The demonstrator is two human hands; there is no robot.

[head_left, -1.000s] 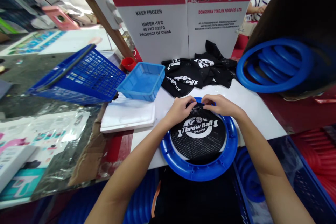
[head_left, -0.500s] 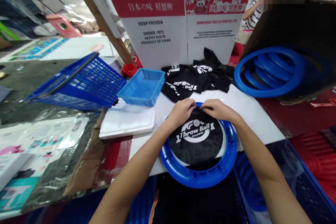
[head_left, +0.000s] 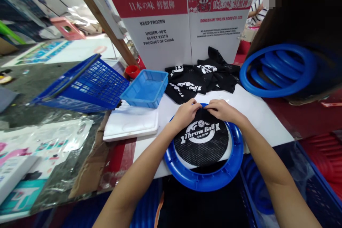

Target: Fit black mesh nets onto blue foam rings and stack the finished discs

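A blue plastic ring (head_left: 199,182) lies on the white board at its front edge, inner side up. Inside it is a round black mesh cloth (head_left: 203,146) printed "Throw Ball". My left hand (head_left: 189,111) pinches the cloth's far edge at the top of the ring. Close beside it, my right hand (head_left: 220,109) pinches the same edge, the fingertips almost meeting. A gap shows between the cloth's near edge and the ring. What lies under the fingertips is hidden.
More black printed mesh cloths (head_left: 197,80) lie behind the ring. At left are a light-blue tray (head_left: 144,89) on white foam and a blue basket (head_left: 85,85). To the right, a carton holds blue rings (head_left: 278,71). White cartons (head_left: 165,50) stand behind. A person (head_left: 258,12) is partly visible.
My fingertips have drawn slightly closer together at the ring's top edge. The cloth's upper edge looks more bunched, and the view has shifted a little.
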